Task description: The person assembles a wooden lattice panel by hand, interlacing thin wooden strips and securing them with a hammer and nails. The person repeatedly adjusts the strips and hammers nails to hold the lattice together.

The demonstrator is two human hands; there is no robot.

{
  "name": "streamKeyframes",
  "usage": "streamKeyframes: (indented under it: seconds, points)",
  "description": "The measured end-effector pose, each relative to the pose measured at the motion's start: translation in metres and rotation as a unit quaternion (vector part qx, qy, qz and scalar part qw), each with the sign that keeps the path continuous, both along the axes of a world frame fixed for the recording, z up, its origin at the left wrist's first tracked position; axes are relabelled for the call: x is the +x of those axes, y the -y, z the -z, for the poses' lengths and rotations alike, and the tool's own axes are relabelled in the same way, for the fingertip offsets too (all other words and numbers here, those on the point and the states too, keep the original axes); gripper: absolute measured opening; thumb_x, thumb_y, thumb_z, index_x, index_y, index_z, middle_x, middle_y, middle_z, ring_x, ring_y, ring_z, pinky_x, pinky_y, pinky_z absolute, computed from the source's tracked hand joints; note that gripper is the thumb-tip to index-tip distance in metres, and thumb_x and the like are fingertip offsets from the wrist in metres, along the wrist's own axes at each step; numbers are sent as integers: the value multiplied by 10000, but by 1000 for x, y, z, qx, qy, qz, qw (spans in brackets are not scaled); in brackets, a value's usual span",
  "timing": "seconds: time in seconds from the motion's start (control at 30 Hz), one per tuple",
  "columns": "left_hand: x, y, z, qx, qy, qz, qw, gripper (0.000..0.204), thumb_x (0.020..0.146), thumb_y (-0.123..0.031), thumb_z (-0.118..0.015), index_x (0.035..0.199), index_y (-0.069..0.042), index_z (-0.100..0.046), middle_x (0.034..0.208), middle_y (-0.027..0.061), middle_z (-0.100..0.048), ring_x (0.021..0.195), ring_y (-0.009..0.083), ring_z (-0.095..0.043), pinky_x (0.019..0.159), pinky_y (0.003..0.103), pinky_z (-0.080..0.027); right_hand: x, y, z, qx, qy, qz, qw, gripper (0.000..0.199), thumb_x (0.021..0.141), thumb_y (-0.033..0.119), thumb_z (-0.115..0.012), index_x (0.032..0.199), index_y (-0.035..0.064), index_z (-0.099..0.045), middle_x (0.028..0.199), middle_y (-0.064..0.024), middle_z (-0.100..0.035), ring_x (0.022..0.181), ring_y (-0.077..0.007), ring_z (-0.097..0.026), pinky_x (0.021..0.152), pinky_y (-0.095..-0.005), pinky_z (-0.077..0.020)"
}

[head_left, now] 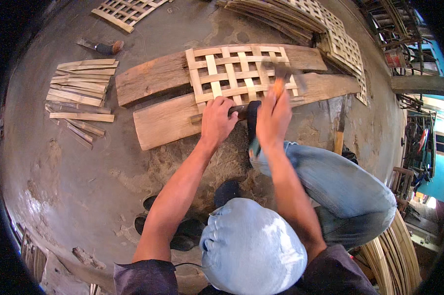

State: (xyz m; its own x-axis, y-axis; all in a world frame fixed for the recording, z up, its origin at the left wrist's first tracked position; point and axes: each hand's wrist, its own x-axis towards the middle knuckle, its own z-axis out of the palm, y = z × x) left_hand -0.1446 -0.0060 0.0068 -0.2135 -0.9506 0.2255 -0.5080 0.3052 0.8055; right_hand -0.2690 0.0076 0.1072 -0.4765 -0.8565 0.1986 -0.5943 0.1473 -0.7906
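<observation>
Right hand (273, 118) grip closed around orange hammer handle (279, 87), head blurred just above. Left hand (217, 120) grip presses down on the near edge of woven bamboo lattice (239, 73), just beyond both grips. Lattice rests on two wooden planks (158, 123). Loose bamboo strips (82, 88) lie well left.

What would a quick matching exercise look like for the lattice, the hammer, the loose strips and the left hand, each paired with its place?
Things:
1. lattice
2. hammer
3. strips
4. left hand

Places:
A. piled on the floor, left of the planks
B. held in the right hand, head over the lattice
C. lying across the two planks
D. pressed on the lattice's near edge

Pairs: 1-C, 2-B, 3-A, 4-D
</observation>
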Motion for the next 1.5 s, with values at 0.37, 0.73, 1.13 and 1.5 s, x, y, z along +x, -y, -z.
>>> streamKeyframes:
  seconds: [0.37, 0.73, 1.13, 1.5]
  points:
    - [-8, 9, -4, -24, 31, 7, 999, 172, 754, -181, -789, 907, -153, -717, 942, 10, -666, 918, 252, -606, 790, 391, -470, -2, -76, 35, 151, -88, -43, 984, 173, 1006, 154, -532, 1084, 6, -489, 823, -302, -629, 810, -521, -624, 644, -573, -456]
    - [-16, 8, 2, -56, 35, -17, 998, 135, 750, -184, -788, 847, -179, -693, 906, -45, -660, 889, 214, -599, 760, 374, -423, -4, -75, 40, 170, -109, -51, 978, 173, 1003, 157, -537, 1084, 14, -484, 804, -309, -629, 802, -527, -622, 634, -583, -456]
    - [-14, 8, -5, -53, 50, -17, 997, 159, 737, -184, -796, 847, -135, -692, 903, 2, -672, 879, 254, -609, 748, 399, -444, -1, -67, 39, 142, -93, -60, 984, 164, 1018, 163, -517, 1043, 4, -487, 793, -300, -606, 779, -532, -595, 620, -563, -436]
    - [-14, 8, -5, -46, 79, -4, 996, 146, 753, -192, -792, 866, -157, -707, 935, -30, -660, 894, 225, -586, 762, 376, -426, 3, -74, 42, 84, -99, -58, 990, 158, 1013, 155, -519, 1049, 6, -482, 793, -313, -604, 782, -536, -597, 625, -578, -427]
